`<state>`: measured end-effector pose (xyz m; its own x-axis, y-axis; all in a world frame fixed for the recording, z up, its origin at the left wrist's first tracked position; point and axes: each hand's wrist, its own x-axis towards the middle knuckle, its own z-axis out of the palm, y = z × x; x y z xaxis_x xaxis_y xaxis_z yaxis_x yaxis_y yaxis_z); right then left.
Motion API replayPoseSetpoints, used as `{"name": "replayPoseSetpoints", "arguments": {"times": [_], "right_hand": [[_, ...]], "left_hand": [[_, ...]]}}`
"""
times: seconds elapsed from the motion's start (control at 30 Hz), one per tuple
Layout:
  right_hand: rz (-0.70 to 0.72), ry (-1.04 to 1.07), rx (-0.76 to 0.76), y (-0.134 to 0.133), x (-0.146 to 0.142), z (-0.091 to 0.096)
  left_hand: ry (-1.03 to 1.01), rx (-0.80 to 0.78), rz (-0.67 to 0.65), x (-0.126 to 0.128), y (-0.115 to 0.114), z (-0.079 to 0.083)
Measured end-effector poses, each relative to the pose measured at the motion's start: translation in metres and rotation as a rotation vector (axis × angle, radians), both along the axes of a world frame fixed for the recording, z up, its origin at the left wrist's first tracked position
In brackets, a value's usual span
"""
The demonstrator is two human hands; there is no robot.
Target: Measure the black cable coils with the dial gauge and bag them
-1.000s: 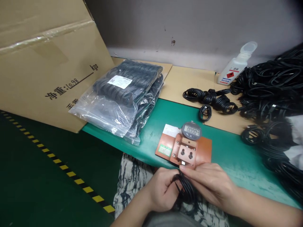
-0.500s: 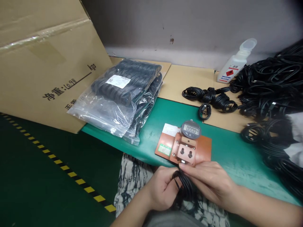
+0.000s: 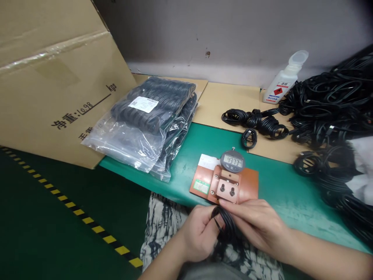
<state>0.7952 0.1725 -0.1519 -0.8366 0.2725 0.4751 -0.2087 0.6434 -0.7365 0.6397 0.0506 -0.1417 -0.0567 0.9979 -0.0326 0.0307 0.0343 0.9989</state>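
A coiled black cable (image 3: pixel 229 224) is held between my two hands at the front edge of the green table. My left hand (image 3: pixel 201 233) is closed around the coil's left side. From the right, my right hand (image 3: pixel 259 225) grips the cable's end, its fingertips at the front of a copper-coloured gauge fixture (image 3: pixel 247 182). The cable's tip is hidden at the fixture's clamp block (image 3: pixel 227 190). Behind that block, a round digital gauge (image 3: pixel 232 161) reads about 4.373.
Bagged cable coils (image 3: pixel 157 105) lie at the left, beside a large cardboard box (image 3: pixel 58 89). One small cable coil (image 3: pixel 249 138) rests behind the gauge. A white bottle (image 3: pixel 282 83) stands before a big heap of black cables (image 3: pixel 329 105) on the right.
The gauge display has gone from 0.000 to about 4.373. Both hands and the cable have moved slightly forward, and the connector tip seen before is now hidden at the fixture.
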Motion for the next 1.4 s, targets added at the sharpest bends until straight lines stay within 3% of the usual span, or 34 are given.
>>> {"name": "replayPoseSetpoints", "arguments": {"times": [1.4], "right_hand": [[-0.018, 0.038, 0.001, 0.0006, -0.006, 0.0052]], "left_hand": [[0.03, -0.038, -0.005, 0.0005, -0.002, 0.0009]]}}
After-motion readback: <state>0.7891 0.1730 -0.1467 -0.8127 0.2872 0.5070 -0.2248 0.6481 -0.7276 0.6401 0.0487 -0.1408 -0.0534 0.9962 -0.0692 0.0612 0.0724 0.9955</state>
